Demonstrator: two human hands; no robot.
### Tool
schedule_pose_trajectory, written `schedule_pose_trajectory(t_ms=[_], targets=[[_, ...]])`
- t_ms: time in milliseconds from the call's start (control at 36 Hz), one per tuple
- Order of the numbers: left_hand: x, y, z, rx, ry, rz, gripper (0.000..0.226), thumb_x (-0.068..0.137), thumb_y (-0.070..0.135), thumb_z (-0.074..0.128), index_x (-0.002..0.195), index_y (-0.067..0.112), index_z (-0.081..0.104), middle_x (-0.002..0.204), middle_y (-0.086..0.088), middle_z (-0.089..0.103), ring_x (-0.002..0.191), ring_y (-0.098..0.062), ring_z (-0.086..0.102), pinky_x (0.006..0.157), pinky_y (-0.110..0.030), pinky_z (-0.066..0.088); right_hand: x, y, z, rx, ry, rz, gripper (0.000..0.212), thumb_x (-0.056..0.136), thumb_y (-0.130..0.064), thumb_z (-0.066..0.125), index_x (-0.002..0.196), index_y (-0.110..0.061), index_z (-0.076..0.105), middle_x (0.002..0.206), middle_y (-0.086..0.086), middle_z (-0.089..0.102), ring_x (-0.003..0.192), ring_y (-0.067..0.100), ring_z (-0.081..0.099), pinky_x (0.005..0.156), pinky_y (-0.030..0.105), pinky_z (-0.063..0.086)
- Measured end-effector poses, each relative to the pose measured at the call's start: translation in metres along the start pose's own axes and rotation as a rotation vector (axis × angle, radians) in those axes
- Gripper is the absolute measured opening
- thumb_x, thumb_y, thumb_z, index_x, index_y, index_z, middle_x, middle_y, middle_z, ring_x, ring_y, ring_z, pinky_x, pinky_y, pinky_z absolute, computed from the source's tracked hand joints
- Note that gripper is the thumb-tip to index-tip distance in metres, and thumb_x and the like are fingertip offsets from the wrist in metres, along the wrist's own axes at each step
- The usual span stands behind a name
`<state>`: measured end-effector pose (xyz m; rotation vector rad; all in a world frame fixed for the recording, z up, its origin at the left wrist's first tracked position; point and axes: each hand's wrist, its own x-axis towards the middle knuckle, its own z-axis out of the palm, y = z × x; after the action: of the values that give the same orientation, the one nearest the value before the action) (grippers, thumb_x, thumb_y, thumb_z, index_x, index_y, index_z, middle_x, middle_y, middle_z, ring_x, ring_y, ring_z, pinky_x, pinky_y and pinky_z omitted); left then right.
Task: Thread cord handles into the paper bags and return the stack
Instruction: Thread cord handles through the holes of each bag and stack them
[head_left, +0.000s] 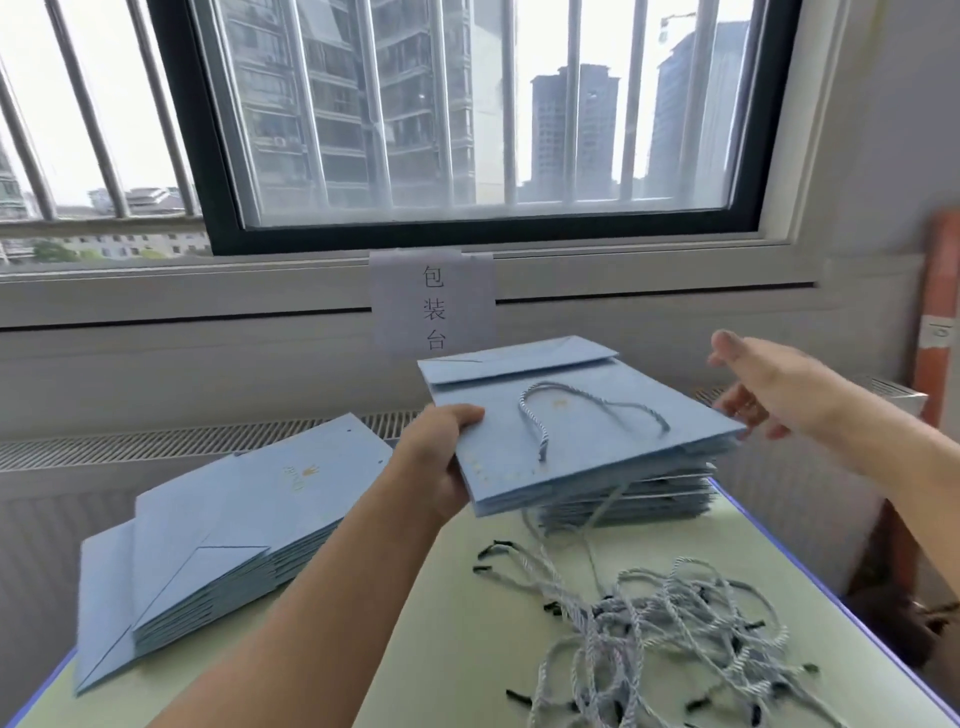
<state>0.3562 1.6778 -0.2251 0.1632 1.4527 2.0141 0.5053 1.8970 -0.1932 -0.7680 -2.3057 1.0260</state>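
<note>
My left hand (441, 457) grips the near left edge of a flat, folded light-blue paper bag (566, 447), thumb on top and fingers curled underneath, and holds it tilted above the table. A twisted blue-and-white cord handle (571, 410) loops across the bag's upper face, and a second length of cord hangs from under it toward the table. My right hand (763, 384) is at the bag's far right corner with fingers spread and mostly straight; I see the fingertips just beside the edge, perhaps touching it, but nothing pinched. Directly beneath the lifted bag sits a short stack of folded light-blue bags (639, 499), partly hidden by it, at the back right of the pale green table top (467, 597). To the left lies a bigger, fanned stack of flat light-blue bags with a small gold crown print (223, 530), reaching the table's left edge; my left forearm crosses in front of its right side. On the right half of the table, near me, a loose tangle of blue-and-white twisted cords with dark tips (670, 629) spreads out, a few strands trailing up toward the short stack. Behind the table a white paper sign with three black characters (434, 304) is taped under the dark-framed window (467, 130), its lower end covered by the raised bag. An orange upright pipe (935, 322) stands at the far right against the wall.
</note>
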Motion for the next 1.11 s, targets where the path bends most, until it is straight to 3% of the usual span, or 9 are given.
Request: schedule_pose_trajectory(t_ms=[139,278,417,500,583,694,889,944,1111], targets=[[0.04,0.023,0.03,-0.058,-0.02,0.172,0.032,0.099,0.001,0.042,0.13,0.006,0.046,0.12,-0.02,0.062,0.08,-0.029,0.063,0.06,-0.044,0.05,0.026,0.004,0.001,0.338,-0.153,0.147,0.044,0.096,-0.053,0.037,0.093,-0.016,0.061,0.068,0.007,0.07,0.044,0.012,0.059,0.04,0.018,0.038],[0.082,0.035,0.056,-0.075,-0.067,0.257,0.017,0.099,-0.001,0.044,0.106,0.014,0.049,0.106,-0.013,0.063,0.085,-0.029,0.063,0.084,-0.057,0.05,0.073,0.014,0.006,0.56,-0.098,0.138,0.017,0.101,-0.016,0.041,0.104,-0.016,0.057,0.075,0.001,0.062,0.045,0.004,0.059,0.039,0.013,0.04],[0.13,0.029,0.072,0.02,-0.037,0.297,0.012,0.098,0.001,0.05,0.099,0.014,0.049,0.1,-0.014,0.062,0.08,-0.029,0.064,0.067,-0.047,0.053,0.11,0.04,0.023,0.645,-0.047,0.203,0.018,0.101,-0.006,0.039,0.109,-0.012,0.054,0.085,0.004,0.058,0.061,0.012,0.056,0.044,0.013,0.046],[0.152,0.02,0.076,0.079,-0.025,0.311,0.016,0.097,-0.001,0.05,0.109,0.009,0.049,0.099,-0.015,0.063,0.079,-0.028,0.063,0.072,-0.048,0.052,0.12,0.059,0.033,0.665,-0.056,0.257,0.018,0.099,-0.001,0.039,0.104,-0.011,0.053,0.082,0.006,0.057,0.049,0.01,0.061,0.04,0.014,0.047],[0.17,0.003,0.074,0.154,0.012,0.262,0.025,0.095,-0.005,0.053,0.118,0.002,0.051,0.114,-0.021,0.063,0.087,-0.033,0.063,0.078,-0.048,0.052,0.122,0.077,0.038,0.579,-0.095,0.335,0.016,0.094,0.0,0.042,0.088,-0.01,0.053,0.073,0.008,0.055,0.037,0.008,0.057,0.036,0.014,0.039],[0.183,-0.022,0.067,0.249,0.055,0.145,0.033,0.094,-0.007,0.053,0.126,-0.006,0.051,0.12,-0.023,0.062,0.087,-0.03,0.062,0.073,-0.044,0.051,0.125,0.099,0.04,0.197,-0.055,0.344,0.011,0.089,-0.016,0.057,0.078,-0.014,0.058,0.07,0.004,0.052,0.054,0.015,0.049,0.05,0.026,0.03],[0.189,-0.042,0.06,0.515,0.12,0.018,0.043,0.093,0.004,0.06,0.13,-0.008,0.043,0.086,-0.013,0.057,0.064,-0.02,0.054,0.062,-0.032,0.051,0.127,0.112,0.043,-0.011,-0.11,0.361,0.047,0.084,-0.033,0.065,0.113,0.004,0.06,0.083,0.006,0.047,0.075,0.021,0.038,0.063,0.029,0.027],[0.191,-0.048,0.055,0.652,0.156,0.052,0.043,0.093,0.009,0.062,0.129,-0.005,0.044,0.087,-0.011,0.055,0.073,-0.022,0.057,0.066,-0.03,0.052,0.125,0.113,0.045,-0.013,-0.169,0.398,0.034,0.087,-0.028,0.062,0.108,-0.002,0.062,0.084,0.006,0.05,0.074,0.019,0.042,0.064,0.03,0.033],[0.191,-0.067,0.049,1.035,0.259,0.057,0.057,0.092,0.034,0.059,0.14,0.009,0.04,0.146,-0.016,0.033,0.129,-0.036,0.041,0.106,-0.043,0.039,0.116,0.118,0.053,0.047,-0.238,0.423,0.026,0.088,-0.014,0.055,0.114,-0.009,0.051,0.103,0.007,0.056,0.079,0.018,0.054,0.059,0.026,0.044]])
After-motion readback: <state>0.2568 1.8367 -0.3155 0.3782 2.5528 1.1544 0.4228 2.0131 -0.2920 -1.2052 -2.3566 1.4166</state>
